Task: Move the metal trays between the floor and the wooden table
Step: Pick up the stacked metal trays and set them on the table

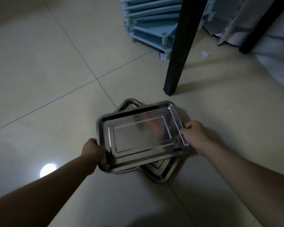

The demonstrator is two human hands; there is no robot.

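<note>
A shiny rectangular metal tray (141, 136) lies on top of a stack of other metal trays (157, 172) on the tiled floor. The lower trays are turned at an angle, so their corners stick out above and below the top one. My left hand (93, 149) grips the top tray's left short edge. On the opposite short edge, my right hand (195, 133) is closed around the rim. Whether the top tray is lifted off the stack or still rests on it, I cannot tell.
A black table leg (179, 51) stands on the floor just beyond the trays, and a second black leg (259, 30) stands at the far right. Light blue plastic racks (147, 25) lean behind them. White sheets lie at the right. A bright light spot reflects on the tiles at the lower left.
</note>
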